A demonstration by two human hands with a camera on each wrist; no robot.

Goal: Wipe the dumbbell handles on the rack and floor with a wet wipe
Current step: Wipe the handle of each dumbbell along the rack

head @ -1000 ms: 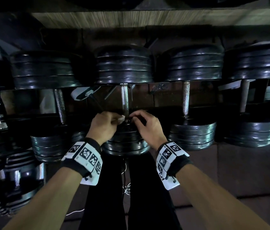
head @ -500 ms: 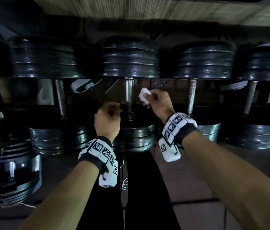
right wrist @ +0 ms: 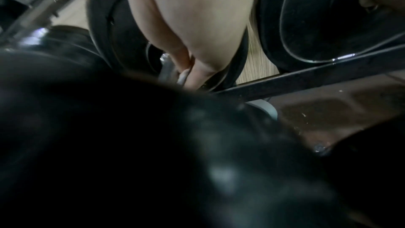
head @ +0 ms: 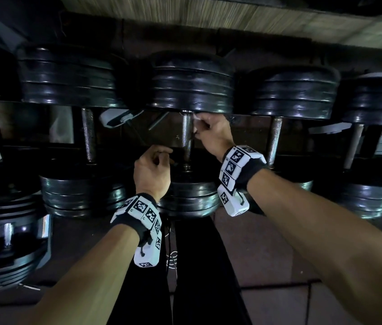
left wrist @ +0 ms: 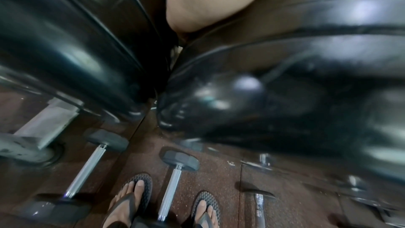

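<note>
Right hand (head: pixel 212 134) up at the top of the centre dumbbell handle (head: pixel 186 137), fingers (head: pixel 205 124) pinching the white wet wipe (head: pixel 195 118) against the bar just under the upper plates (head: pixel 192 90). Left hand (head: pixel 152 170) sits low beside the same handle, fingers curled in loosely, nothing visible in them. That dumbbell rests on the rack among its neighbours (head: pixel 298 95), handles pointing away. Down on the floor (left wrist: pixel 219 171), the left wrist view catches two hex dumbbells (left wrist: pixel 173 178) by the person's sandalled feet (left wrist: pixel 131 197).
</note>
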